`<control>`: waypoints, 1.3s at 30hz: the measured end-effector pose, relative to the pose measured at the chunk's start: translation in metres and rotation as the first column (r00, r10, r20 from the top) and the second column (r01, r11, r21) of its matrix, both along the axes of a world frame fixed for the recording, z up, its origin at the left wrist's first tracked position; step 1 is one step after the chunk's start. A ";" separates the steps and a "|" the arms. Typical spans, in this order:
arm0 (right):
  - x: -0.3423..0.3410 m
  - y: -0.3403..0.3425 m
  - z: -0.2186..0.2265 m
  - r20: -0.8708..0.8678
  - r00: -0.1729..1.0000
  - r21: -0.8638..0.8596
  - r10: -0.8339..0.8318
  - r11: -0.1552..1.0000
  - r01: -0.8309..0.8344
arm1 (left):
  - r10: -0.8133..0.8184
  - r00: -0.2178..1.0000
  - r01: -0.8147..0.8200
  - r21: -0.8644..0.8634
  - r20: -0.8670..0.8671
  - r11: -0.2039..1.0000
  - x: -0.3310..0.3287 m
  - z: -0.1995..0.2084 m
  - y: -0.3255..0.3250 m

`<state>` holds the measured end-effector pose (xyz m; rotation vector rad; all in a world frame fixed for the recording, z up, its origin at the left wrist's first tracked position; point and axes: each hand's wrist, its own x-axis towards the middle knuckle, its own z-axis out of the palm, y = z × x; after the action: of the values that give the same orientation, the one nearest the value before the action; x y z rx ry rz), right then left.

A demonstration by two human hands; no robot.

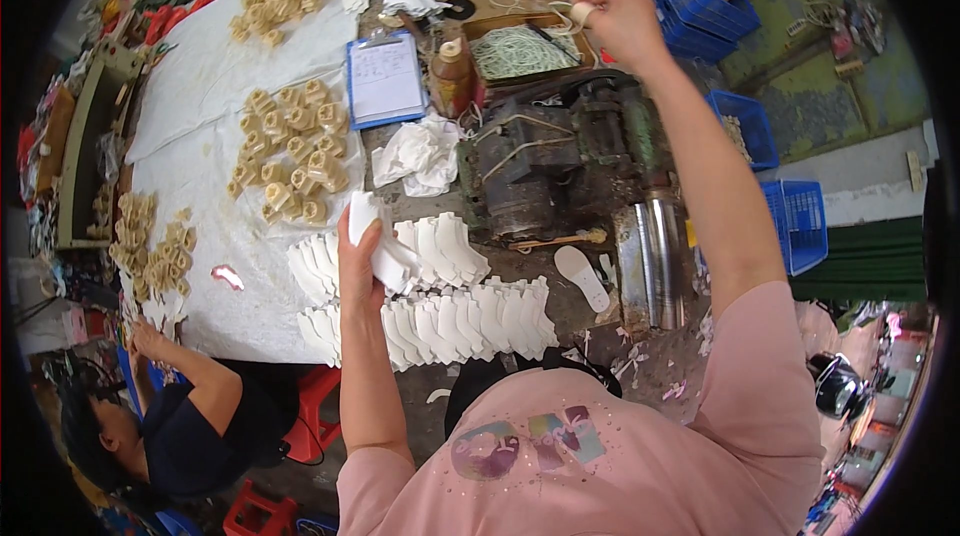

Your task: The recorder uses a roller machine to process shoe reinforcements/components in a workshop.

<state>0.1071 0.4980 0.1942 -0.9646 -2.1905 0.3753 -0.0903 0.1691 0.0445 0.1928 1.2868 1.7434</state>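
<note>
My left hand (358, 264) grips a small stack of white cut-out pieces (372, 221), thumb on top, just above the rows on the table. Those rows (468, 321) are many similar curved white pieces with notched ends, standing close together. My right arm stretches far forward, and the fingers of my right hand (622, 18) are closed on a pale beige strip (582, 14). That hand is over the right end of an open box (470, 31) filled with pale green string (528, 53). Whether the strip joins the loose loops beside it, I cannot tell.
A dark greasy machine (530, 171) with a shiny metal roller (655, 261) stands on the right. Beige moulded pieces (295, 146) lie in heaps on the white sheet. A clipboard (386, 81), bottle (452, 76), crumpled white cloth (420, 158) and insole (582, 278) lie around. Another person (190, 406) sits at the left.
</note>
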 end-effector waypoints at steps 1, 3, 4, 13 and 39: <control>-0.001 0.018 -0.001 -0.002 0.999 0.014 -0.035 0.999 0.035 | 0.002 0.998 -0.005 -0.051 -0.065 0.999 -0.001 0.000 0.005; 0.004 0.046 -0.003 0.091 0.989 0.066 -0.118 0.992 0.112 | -0.028 0.988 0.009 -0.121 -0.151 0.993 -0.006 -0.005 0.018; -0.004 0.047 -0.003 0.092 0.986 0.056 -0.141 0.989 0.136 | -0.014 0.988 -0.006 -0.129 -0.153 0.992 -0.013 -0.008 0.022; -0.107 -0.137 -0.090 -0.041 0.981 -0.528 0.188 0.830 -0.181 | -0.180 0.872 -0.024 -0.407 -0.455 0.913 -0.057 -0.071 0.081; -0.145 -0.169 -0.242 -0.046 0.995 -0.831 -0.090 0.557 0.012 | -0.370 0.910 0.281 -0.377 -0.188 0.883 -0.066 -0.120 0.090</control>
<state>-0.0381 0.3287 -0.0477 -1.4517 -1.8495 1.5048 -0.1564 0.2589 -0.0755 0.4194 1.6185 1.2097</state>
